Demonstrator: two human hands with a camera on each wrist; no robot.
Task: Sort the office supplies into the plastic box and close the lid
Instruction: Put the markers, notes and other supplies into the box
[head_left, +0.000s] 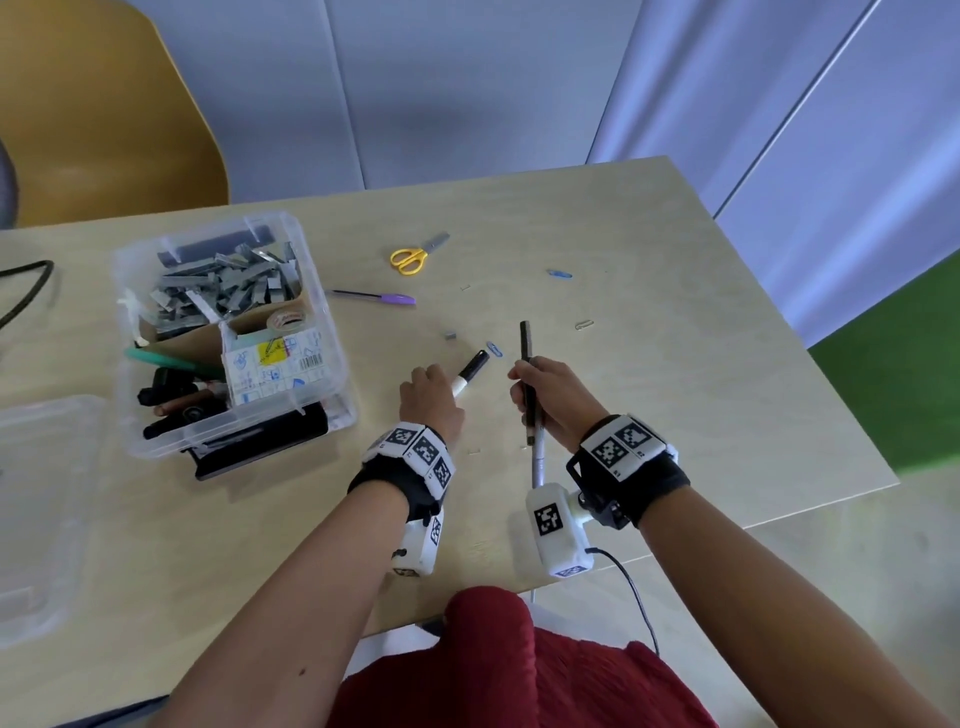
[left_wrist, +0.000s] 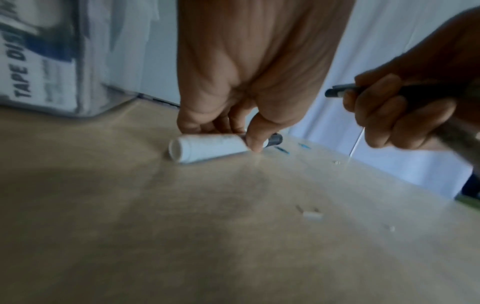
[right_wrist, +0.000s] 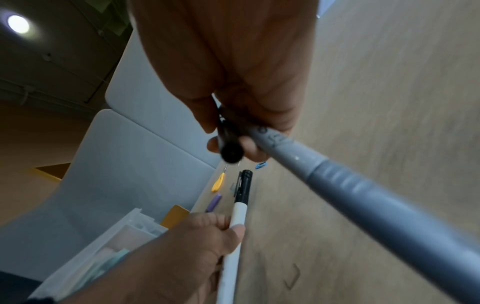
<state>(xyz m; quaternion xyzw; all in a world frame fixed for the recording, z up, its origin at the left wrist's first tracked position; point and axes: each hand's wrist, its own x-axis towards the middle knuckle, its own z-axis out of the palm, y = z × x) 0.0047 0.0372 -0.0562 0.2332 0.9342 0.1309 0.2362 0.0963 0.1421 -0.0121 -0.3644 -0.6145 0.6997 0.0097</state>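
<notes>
Both hands are closed on writing tools. From the head view, the left hand (head_left: 430, 397) pinches the white barrel of a black-capped marker (head_left: 470, 373) lying on the table (head_left: 675, 415), likely lifting it toward the plastic box (head_left: 228, 338) just to its left. The right hand (head_left: 550, 400) wraps round a dark pen (head_left: 527, 374) and a grey pen (head_left: 538, 457) together, probably bundled so they go in with one trip. The box stands open, partly filled with staple strips, tape and markers; its lid (head_left: 41, 514) lies apart at the left edge. Yellow scissors (head_left: 413, 255), a purple pen (head_left: 382, 298) and paper clips (head_left: 559, 274) wait farther back.

Left wrist: thumb and fingertips (left_wrist: 255, 139) clamp the marker where white barrel meets black cap, its butt end resting on the table. The right hand shows at the right, fist closed on the pens.

Right wrist: the grey pen (right_wrist: 363, 191) runs toward the lens beside the dark pen's end (right_wrist: 231, 152), both held in curled fingers; below, the left hand grips the marker (right_wrist: 240, 207) beside the box.
</notes>
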